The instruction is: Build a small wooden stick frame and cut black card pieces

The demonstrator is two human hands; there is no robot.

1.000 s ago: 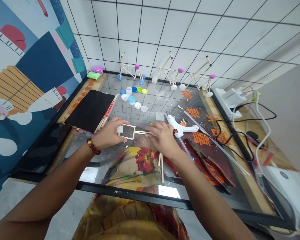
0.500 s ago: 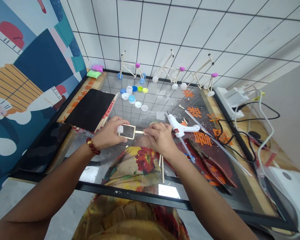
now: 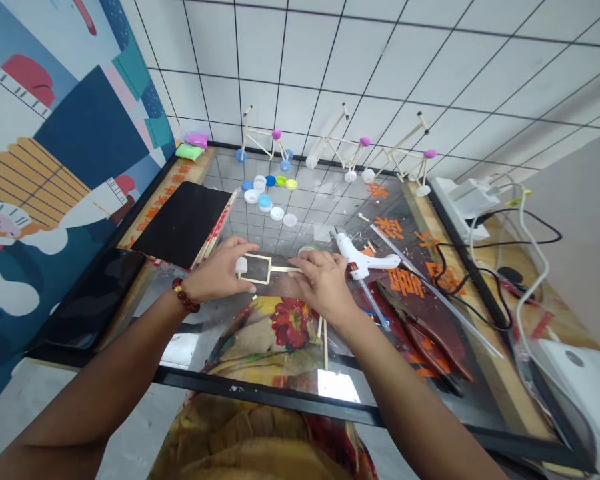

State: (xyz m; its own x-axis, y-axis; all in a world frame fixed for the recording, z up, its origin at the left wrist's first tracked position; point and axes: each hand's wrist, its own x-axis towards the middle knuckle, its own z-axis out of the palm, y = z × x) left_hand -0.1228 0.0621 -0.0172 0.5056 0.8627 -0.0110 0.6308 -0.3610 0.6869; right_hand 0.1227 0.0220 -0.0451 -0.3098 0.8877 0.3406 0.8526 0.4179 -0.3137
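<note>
Over the glass tabletop I hold a small rectangular stick frame (image 3: 269, 269) made of thin pale wooden sticks. A single stick (image 3: 283, 269) runs out from its right side. My left hand (image 3: 221, 270) has thumb and fingers closed about the frame's left end, beside a white bottle cap (image 3: 241, 265) there. With the fingertips of my right hand (image 3: 325, 280) I pinch the far end of the single stick, which the fingers partly hide. Just right of that hand lies a white glue gun (image 3: 361, 257).
Pliers (image 3: 420, 333) and a clear glue stick (image 3: 375, 303) lie at the right. Several bottle caps (image 3: 277, 213) sit farther back. Three stick models (image 3: 340, 143) stand along the wall. A black sheet (image 3: 183, 223) and dark phone-like slab (image 3: 95, 297) lie left; a power strip (image 3: 460, 207) right.
The fingers of my right hand have shifted slightly right, so more of the single stick shows. My left hand keeps its hold on the frame. The whole view has moved a little.
</note>
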